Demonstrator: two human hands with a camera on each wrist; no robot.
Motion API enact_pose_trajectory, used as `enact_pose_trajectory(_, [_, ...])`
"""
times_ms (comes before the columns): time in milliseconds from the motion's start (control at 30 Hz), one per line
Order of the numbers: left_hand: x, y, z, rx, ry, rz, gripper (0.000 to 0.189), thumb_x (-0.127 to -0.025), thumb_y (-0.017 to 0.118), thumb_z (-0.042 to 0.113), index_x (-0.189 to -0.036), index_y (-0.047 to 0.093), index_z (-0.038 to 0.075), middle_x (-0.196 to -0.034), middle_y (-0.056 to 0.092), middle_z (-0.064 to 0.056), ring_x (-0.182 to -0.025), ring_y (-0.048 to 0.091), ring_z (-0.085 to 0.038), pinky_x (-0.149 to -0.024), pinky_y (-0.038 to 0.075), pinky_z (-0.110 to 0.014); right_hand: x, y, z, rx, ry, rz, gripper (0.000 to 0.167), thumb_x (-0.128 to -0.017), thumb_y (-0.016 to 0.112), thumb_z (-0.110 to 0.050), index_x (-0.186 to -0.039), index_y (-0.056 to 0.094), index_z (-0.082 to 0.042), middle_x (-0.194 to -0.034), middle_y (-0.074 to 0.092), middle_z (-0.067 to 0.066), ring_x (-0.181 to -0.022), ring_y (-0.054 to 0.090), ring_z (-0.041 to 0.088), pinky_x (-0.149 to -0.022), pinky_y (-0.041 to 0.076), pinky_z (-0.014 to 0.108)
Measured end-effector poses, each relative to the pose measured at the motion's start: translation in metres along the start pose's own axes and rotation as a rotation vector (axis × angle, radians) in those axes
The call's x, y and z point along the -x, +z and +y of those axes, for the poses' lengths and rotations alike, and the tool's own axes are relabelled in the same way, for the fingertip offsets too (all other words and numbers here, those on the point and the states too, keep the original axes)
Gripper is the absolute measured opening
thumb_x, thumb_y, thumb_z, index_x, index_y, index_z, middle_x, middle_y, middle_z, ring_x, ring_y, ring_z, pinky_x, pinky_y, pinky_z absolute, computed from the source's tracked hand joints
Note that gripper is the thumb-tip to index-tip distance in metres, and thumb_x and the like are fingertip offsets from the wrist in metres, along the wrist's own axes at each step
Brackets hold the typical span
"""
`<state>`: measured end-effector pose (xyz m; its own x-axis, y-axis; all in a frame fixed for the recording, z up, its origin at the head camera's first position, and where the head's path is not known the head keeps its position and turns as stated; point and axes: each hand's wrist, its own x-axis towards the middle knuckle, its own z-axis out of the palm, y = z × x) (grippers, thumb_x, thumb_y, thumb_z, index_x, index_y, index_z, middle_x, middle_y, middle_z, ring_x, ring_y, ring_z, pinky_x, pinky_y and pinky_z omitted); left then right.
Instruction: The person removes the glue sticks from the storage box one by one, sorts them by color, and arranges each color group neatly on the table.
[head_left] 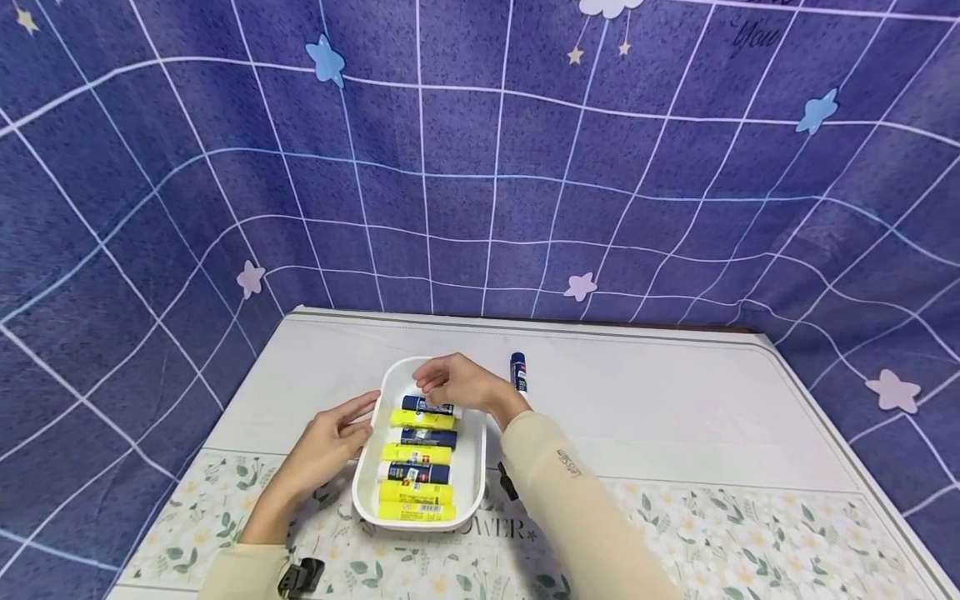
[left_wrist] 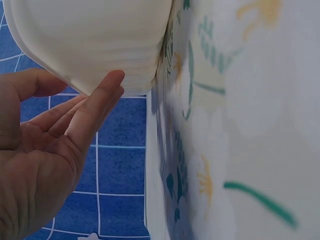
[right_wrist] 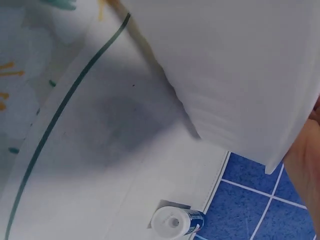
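While the left hand [head_left: 332,435] meets the near-left side of a white plastic tray with rounded corners [head_left: 474,487], the right hand [head_left: 457,381] is above the tray's far end in the head view. The left fingers are extended at the rim, the thumb apart from them. The right fingers are loosely curved and spaced, closed on nothing visible; whether they touch the dark blue cylindrical glue stick with white lettering [head_left: 420,405] beneath them cannot be told. Nearer in the tray, a bright yellow cylindrical glue stick [head_left: 422,419] lies crosswise, followed by one blue, one yellow, one blue and two yellow ones. Another dark blue glue stick with a white end [head_left: 519,372] is on the white worktop [head_left: 675,408], beyond the right wrist. A blue fabric curtain with pale grid lines and stars [head_left: 465,200] hangs behind.

In the left wrist view, the left thumb is just beside the rim and separated from the forefinger, whose straight tip lies against the outer wall.

In the right wrist view, the tray's side fills the upper right; the right fingers are out of sight. The separate stick shows its round white end.
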<state>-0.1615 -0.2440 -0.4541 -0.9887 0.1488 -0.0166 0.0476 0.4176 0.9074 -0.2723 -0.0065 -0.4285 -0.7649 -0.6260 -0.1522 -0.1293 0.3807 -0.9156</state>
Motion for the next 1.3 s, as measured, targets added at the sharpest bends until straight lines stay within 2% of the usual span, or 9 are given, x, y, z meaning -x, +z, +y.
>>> enact_pose_trajectory(167, [-0.002,-0.004,0.001,0.005,-0.006,-0.010,0.056,-0.105,0.053,0.010,-0.160,0.039,0.009,-0.156,0.049,-0.024,-0.133,0.061,-0.038,-0.095,0.062,-0.030,-0.008,0.004,-0.001,0.134,-0.007,0.002,0.040,-0.090,0.068,0.006,-0.130,0.068,0.001,-0.123,0.072,0.016,-0.104,0.067,0.017,-0.095,0.060,0.027])
enact_pose_trajectory(333, [-0.006,-0.004,0.001,0.019,-0.012,-0.022,0.056,-0.106,0.053,0.010,-0.160,0.039,0.010,-0.157,0.048,-0.024,-0.133,0.061,-0.038,-0.095,0.062,-0.030,-0.013,0.007,-0.001,0.189,0.010,-0.001,0.039,-0.088,0.068,0.009,-0.126,0.070,0.002,-0.119,0.073,0.015,-0.099,0.067,0.016,-0.091,0.060,0.025])
enact_pose_trajectory(600, [-0.007,-0.004,0.002,0.006,-0.015,-0.019,0.055,-0.106,0.053,0.010,-0.160,0.040,0.011,-0.157,0.048,-0.022,-0.131,0.063,-0.037,-0.095,0.063,-0.029,-0.014,0.013,-0.001,0.324,0.059,0.039,0.032,-0.089,0.072,0.006,-0.119,0.075,-0.003,-0.114,0.075,0.010,-0.103,0.067,0.018,-0.097,0.059,0.030])
enact_pose_trajectory(733, [-0.006,-0.005,0.001,0.003,-0.011,-0.017,0.055,-0.106,0.053,0.010,-0.160,0.040,0.010,-0.157,0.048,-0.022,-0.128,0.065,-0.037,-0.091,0.064,-0.029,-0.015,0.018,0.000,0.338,0.092,0.061,0.028,-0.092,0.071,0.003,-0.117,0.077,-0.007,-0.114,0.076,0.008,-0.102,0.066,0.016,-0.101,0.058,0.034])
enact_pose_trajectory(900, [-0.005,-0.005,0.001,0.012,-0.011,-0.019,0.056,-0.106,0.053,0.010,-0.160,0.039,0.010,-0.157,0.048,-0.022,-0.128,0.065,-0.037,-0.091,0.064,-0.029,-0.015,0.021,0.001,0.354,0.105,0.077,0.025,-0.093,0.070,0.001,-0.114,0.079,-0.009,-0.110,0.076,0.006,-0.097,0.064,0.013,-0.098,0.058,0.032])
enact_pose_trajectory(1067, [-0.004,-0.005,0.002,0.017,-0.020,-0.021,0.056,-0.106,0.053,0.011,-0.160,0.039,0.011,-0.158,0.048,-0.022,-0.131,0.063,-0.037,-0.093,0.063,-0.029,-0.015,0.023,0.001,0.358,0.094,0.094,0.026,-0.094,0.069,0.001,-0.116,0.078,-0.007,-0.113,0.077,0.008,-0.099,0.066,0.015,-0.099,0.059,0.034])
enact_pose_trajectory(1300, [-0.004,-0.004,0.003,0.009,-0.021,-0.017,0.056,-0.106,0.054,0.012,-0.160,0.039,0.012,-0.157,0.048,-0.022,-0.133,0.061,-0.037,-0.095,0.062,-0.030,-0.013,0.019,-0.004,0.348,0.043,0.174,0.026,-0.095,0.069,-0.001,-0.119,0.077,-0.007,-0.114,0.077,0.007,-0.103,0.069,0.016,-0.100,0.059,0.033])
